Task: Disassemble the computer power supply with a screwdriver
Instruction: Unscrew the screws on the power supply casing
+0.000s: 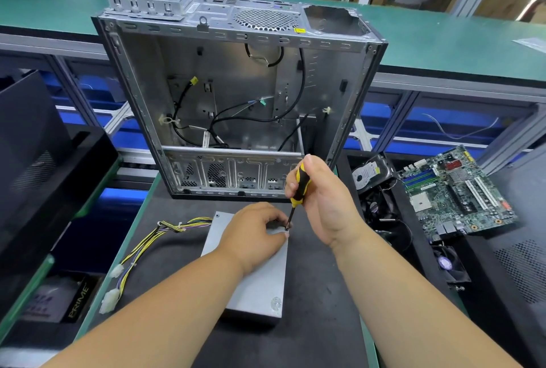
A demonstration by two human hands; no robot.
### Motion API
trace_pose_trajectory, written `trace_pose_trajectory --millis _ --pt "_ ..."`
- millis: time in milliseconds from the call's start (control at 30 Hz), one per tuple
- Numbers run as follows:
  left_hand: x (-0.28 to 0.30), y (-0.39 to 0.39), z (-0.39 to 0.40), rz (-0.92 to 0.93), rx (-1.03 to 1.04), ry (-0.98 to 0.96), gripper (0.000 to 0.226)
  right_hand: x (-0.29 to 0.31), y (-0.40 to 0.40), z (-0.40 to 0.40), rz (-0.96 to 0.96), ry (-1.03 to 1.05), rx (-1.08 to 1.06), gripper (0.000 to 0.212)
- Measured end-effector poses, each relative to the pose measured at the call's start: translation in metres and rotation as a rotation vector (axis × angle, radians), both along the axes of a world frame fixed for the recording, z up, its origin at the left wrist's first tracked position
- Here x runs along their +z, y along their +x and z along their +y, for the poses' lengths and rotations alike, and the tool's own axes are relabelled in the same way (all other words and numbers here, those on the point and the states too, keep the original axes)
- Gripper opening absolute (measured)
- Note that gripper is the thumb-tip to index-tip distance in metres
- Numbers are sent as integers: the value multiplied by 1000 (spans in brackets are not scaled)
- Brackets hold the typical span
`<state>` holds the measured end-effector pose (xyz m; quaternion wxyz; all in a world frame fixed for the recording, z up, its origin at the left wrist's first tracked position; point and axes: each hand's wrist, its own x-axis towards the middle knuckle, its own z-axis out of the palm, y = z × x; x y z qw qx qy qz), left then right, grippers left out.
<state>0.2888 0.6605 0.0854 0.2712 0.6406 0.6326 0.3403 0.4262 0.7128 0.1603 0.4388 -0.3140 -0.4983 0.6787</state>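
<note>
A grey metal power supply [260,285] lies flat on the dark mat, its yellow and black cable bundle [139,252] trailing off to the left. My left hand [254,237] presses down on its far end, fingertips at the far right corner. My right hand [322,199] grips a yellow and black screwdriver [300,186] held nearly upright. Its tip touches the power supply's top at the far right corner, beside my left fingertips. Whatever screw lies under the tip is hidden.
An empty open computer case [236,96] stands just behind the power supply. To the right lie a motherboard [455,190], a hard drive [369,174] and fans [449,264] in a black bin. Black panels [35,155] stand to the left. A green conveyor [443,40] runs behind.
</note>
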Motion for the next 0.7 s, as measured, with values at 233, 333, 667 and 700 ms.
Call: trace_pose_trajectory --millis 233,333,667,700 --pt "1 0 0 28 24 -18 9 6 6 4 -113 -30 14 40" --pt "2 1 0 52 40 -20 7 7 4 5 -95 -67 -16 50" --pt "7 6 0 85 72 -44 8 9 -7 -1 81 -190 -58 60" --pt "8 6 0 85 72 -47 9 9 -7 -2 102 -186 -50 61"
